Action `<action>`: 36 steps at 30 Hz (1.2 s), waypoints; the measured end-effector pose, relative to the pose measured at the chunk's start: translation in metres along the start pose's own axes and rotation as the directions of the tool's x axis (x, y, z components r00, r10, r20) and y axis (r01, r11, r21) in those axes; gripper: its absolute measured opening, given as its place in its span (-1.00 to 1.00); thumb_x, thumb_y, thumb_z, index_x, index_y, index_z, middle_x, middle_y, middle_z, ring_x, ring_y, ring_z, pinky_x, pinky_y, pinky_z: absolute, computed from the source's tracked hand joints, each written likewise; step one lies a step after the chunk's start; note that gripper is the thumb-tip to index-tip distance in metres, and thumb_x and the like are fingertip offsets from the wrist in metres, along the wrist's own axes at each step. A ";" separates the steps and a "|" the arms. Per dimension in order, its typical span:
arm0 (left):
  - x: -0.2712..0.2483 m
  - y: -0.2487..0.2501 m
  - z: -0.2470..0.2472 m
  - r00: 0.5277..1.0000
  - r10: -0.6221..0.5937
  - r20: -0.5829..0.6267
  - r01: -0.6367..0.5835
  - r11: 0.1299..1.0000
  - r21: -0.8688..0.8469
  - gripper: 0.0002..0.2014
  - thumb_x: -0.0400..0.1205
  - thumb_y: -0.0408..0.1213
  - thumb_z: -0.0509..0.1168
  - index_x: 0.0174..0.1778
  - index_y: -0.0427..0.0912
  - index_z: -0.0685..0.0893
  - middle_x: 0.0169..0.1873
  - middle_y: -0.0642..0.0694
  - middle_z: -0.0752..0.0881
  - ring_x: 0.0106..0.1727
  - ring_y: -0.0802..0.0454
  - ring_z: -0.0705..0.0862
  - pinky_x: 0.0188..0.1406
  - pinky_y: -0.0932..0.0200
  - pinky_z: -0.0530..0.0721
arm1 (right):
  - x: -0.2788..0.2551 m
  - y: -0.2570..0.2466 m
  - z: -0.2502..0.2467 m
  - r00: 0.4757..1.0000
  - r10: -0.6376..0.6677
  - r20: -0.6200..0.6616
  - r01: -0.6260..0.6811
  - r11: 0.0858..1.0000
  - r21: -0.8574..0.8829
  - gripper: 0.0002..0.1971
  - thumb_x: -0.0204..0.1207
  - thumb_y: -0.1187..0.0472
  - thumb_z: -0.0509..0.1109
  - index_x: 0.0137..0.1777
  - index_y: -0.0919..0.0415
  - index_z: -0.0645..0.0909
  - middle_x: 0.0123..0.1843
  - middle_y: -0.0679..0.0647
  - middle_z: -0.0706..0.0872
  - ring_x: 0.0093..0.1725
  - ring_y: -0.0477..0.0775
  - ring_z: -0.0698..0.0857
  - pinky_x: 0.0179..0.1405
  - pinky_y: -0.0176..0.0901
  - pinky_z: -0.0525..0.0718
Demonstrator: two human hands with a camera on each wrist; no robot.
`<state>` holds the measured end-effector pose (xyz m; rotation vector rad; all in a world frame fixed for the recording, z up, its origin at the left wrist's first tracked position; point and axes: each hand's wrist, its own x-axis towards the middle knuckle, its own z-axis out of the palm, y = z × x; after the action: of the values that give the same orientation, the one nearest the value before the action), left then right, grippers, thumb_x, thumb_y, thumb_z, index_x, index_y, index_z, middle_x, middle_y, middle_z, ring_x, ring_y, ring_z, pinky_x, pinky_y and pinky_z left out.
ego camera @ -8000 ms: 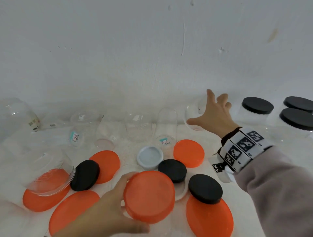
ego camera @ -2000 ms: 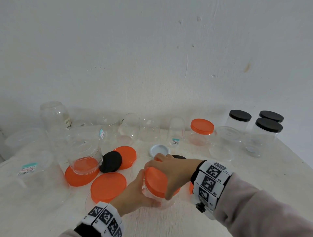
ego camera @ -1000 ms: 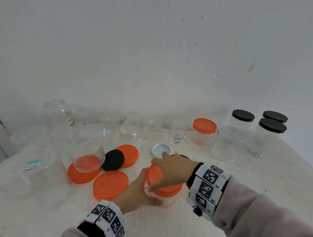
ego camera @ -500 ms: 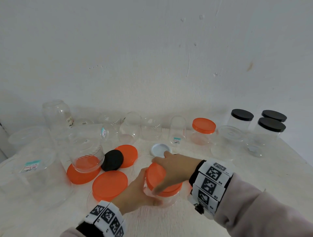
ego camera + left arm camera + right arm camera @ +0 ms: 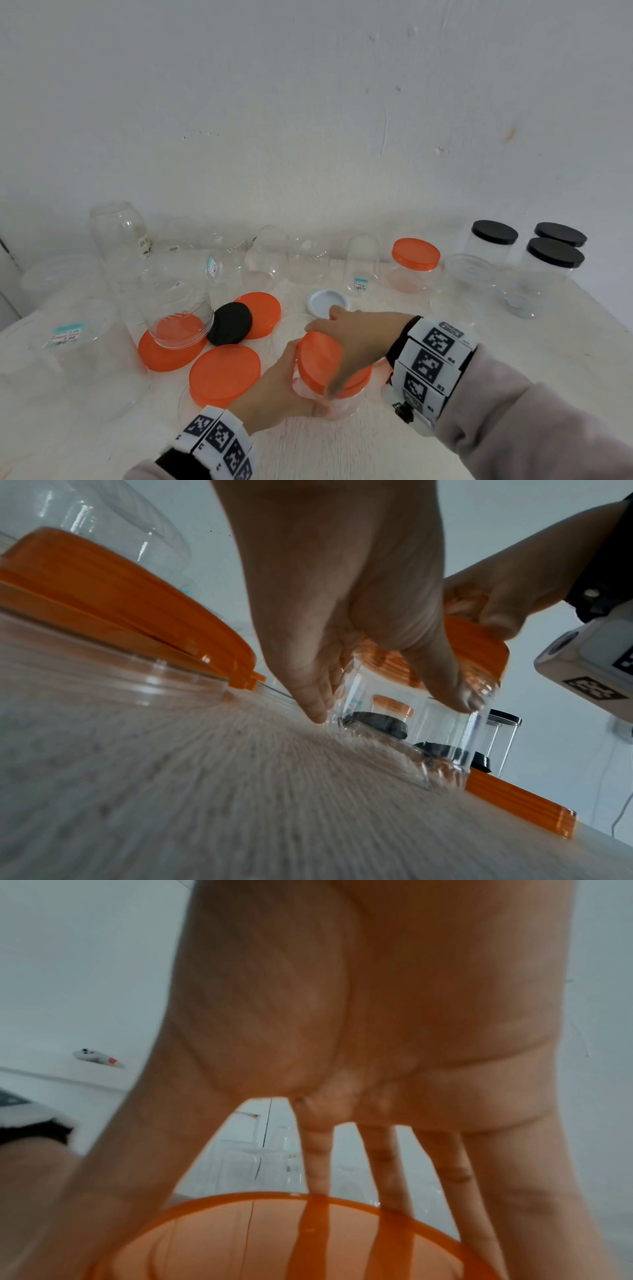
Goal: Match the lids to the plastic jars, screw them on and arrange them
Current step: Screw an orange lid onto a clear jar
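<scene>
A small clear jar (image 5: 342, 407) rests on the white table (image 5: 513, 342) near the front middle, with an orange lid (image 5: 318, 359) on its mouth. My left hand (image 5: 284, 387) grips the jar's side from the left, fingers curled round it. From above, my right hand (image 5: 356, 335) grips the lid, its fingers spread over the rim. In the left wrist view the jar (image 5: 445, 737) shows under the lid (image 5: 479, 647), with the left hand (image 5: 342, 615) round it. The right wrist view shows the lid (image 5: 308, 1240) below the right hand (image 5: 377, 1042).
Loose orange lids (image 5: 224, 373) (image 5: 263, 308), a black lid (image 5: 229, 322) and a white lid (image 5: 327, 303) lie left and behind. A clear jar (image 5: 174, 308) stands on another orange lid (image 5: 164, 356). Several open jars line the wall. An orange-lidded jar (image 5: 414, 267) and three black-lidded jars (image 5: 493, 240) stand at the right.
My right hand has twisted a little on the orange lid. The left hand and the jar have stayed in the same place.
</scene>
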<state>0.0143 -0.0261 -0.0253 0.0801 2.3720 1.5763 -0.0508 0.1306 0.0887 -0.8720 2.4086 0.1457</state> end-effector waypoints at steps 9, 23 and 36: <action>0.000 0.001 0.000 1.000 0.006 0.004 -0.005 1.000 -0.007 0.04 0.29 -0.13 0.64 0.51 0.23 0.05 0.29 0.31 0.48 0.24 0.42 0.51 -0.05 0.63 0.53 | -0.002 -0.008 0.005 0.997 0.049 -0.057 -0.048 0.999 0.014 0.06 0.22 -0.43 0.49 0.64 -0.17 0.02 0.52 0.04 0.26 0.45 0.21 0.37 0.30 0.24 0.54; -0.001 0.002 0.000 1.000 0.007 0.000 -0.007 1.000 -0.011 0.01 0.32 -0.16 0.63 0.49 0.23 0.04 0.28 0.30 0.49 0.22 0.45 0.50 -0.07 0.65 0.52 | -0.001 -0.017 0.007 0.993 0.078 -0.089 -0.081 0.996 -0.033 -0.03 0.28 -0.46 0.42 0.62 -0.12 0.12 0.48 0.10 0.30 0.44 0.27 0.36 0.24 0.20 0.55; -0.002 0.001 0.001 1.000 0.021 -0.007 -0.022 0.999 -0.043 0.02 0.30 -0.18 0.64 0.51 0.20 0.08 0.32 0.27 0.48 0.31 0.35 0.51 0.11 0.49 0.55 | 0.005 -0.005 0.013 0.991 0.071 -0.113 -0.067 0.997 0.035 0.04 0.12 -0.62 0.31 0.54 -0.08 0.20 0.40 0.07 0.35 0.23 0.19 0.54 0.02 0.02 0.60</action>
<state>0.0168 -0.0248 -0.0243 0.0917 2.3487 1.6391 -0.0448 0.1277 0.0754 -0.8027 2.5414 0.0861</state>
